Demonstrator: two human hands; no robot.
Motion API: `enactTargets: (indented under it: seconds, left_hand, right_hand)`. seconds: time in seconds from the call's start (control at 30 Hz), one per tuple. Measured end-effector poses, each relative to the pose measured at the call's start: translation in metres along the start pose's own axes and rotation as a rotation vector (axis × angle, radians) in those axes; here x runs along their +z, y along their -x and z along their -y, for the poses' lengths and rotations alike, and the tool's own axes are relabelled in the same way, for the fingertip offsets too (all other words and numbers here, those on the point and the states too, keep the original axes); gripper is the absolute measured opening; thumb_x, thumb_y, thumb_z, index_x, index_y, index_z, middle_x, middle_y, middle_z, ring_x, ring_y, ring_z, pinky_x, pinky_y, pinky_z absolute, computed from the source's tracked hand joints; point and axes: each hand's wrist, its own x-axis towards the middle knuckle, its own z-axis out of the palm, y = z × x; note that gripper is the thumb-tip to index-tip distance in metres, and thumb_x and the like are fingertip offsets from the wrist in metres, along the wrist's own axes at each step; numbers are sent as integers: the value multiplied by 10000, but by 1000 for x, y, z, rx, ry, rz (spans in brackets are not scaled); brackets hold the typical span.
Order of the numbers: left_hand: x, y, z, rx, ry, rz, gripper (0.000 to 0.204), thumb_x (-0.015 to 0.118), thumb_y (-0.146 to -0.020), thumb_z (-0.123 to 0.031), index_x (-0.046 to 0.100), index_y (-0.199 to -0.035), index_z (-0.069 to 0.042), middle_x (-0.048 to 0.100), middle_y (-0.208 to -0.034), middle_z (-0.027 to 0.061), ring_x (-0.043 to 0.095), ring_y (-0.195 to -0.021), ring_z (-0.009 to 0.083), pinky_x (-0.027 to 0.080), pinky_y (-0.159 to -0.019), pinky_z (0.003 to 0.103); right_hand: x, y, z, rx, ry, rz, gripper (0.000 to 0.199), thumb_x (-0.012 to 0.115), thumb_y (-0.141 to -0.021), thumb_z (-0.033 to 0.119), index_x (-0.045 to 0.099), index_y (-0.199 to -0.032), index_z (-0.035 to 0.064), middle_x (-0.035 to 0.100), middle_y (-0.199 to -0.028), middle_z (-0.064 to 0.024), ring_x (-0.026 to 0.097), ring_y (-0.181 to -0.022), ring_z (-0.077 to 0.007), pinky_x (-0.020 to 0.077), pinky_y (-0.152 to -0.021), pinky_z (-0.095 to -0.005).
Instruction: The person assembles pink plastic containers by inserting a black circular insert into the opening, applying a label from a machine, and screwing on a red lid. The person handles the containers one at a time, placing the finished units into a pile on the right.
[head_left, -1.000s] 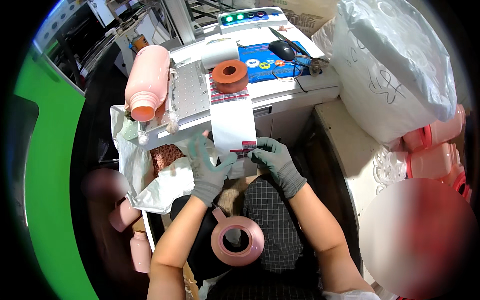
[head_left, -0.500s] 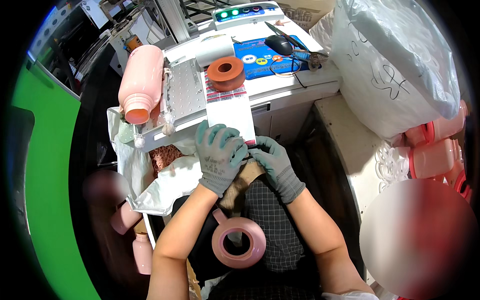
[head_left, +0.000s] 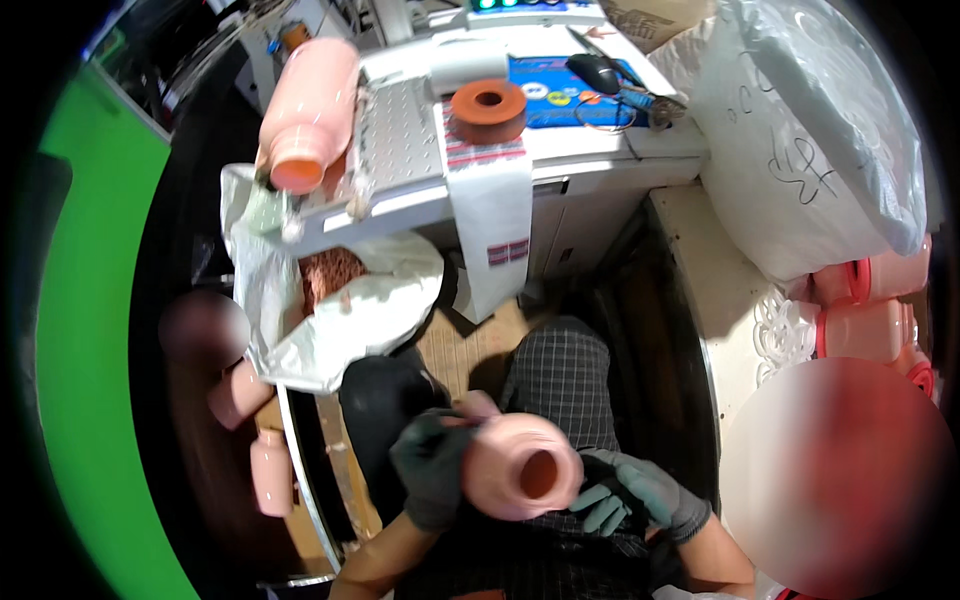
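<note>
A pink bottle (head_left: pixel 500 455) is above my lap, its round mouth tilted up and toward me. My left hand (head_left: pixel 430 465), in a grey and teal glove, closes on the bottle's left side beside a protruding pink tab or handle. To the right of the bottle is my right hand (head_left: pixel 640 495), gloved alike, with its fingers apart. I cannot tell whether its fingertips touch the bottle. A strip of white label paper (head_left: pixel 490 220) with red printed blocks hangs over the bench's front edge. On its upper part sits an orange-brown tape roll (head_left: pixel 488 110).
Another pink bottle (head_left: pixel 310 115) lies on the bench beside a perforated metal plate (head_left: pixel 400 130). A computer mouse (head_left: pixel 592 73) rests on a blue mat (head_left: pixel 545 112). White bags stand left and right, with red-rimmed pink containers (head_left: pixel 865 330) at far right.
My hands have left the label strip's lower end and come down toward my lap. My left hand now grips the pink bottle, which has been raised and tilted. The view has shifted.
</note>
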Motion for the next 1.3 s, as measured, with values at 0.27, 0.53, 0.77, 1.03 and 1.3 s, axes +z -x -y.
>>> enactTargets:
  seconds: [0.27, 0.53, 0.77, 1.03, 1.3]
  left_hand:
    - [-1, 27, -34, 208, -67, 338, 38, 738, -916, -41, 733, -952, -30, 740, -916, 101, 719, -837, 184, 582, -739, 347]
    - [-73, 38, -24, -377, 195, -56, 100, 686, -960, -82, 739, -985, -1, 727, -828, 72, 669, -729, 141, 540, -694, 275]
    - [-70, 51, -36, -429, 143, -112, 100, 699, -952, -98, 729, -965, -3, 717, -816, 58, 652, -718, 129, 529, -688, 270]
    - [-95, 32, -34, -5, -922, -12, 220, 804, -889, -171, 639, -901, -27, 668, -758, 79, 649, -715, 171, 526, -661, 321]
    - [-79, -177, -118, 1216, -1401, -68, 432, 715, -914, -197, 619, -1310, -54, 674, -1270, 143, 679, -925, 286, 561, -801, 418]
  right_hand:
    - [35, 3, -66, -296, 11, -126, 1049, 783, -910, 400, 181, -1658, -22, 535, -1494, -216, 638, -1243, -257, 571, -989, -374]
    - [50, -6, -91, -694, 488, -247, 1156, 796, -903, 486, 124, -1639, -99, 395, -1616, -253, 469, -1455, -314, 412, -1187, -431]
    - [55, -5, -102, -698, 504, -211, 1256, 833, -873, 521, 57, -1640, -103, 359, -1627, -278, 458, -1463, -336, 410, -1187, -440]
    - [57, 1, -78, -637, 339, -291, 1280, 874, -801, 533, 122, -1642, -72, 417, -1584, -249, 506, -1421, -328, 446, -1162, -441]
    - [52, -24, 20, -1231, 276, -549, 1233, 825, -829, 554, 139, -1660, -45, 359, -1636, -225, 434, -1472, -310, 391, -1194, -438]
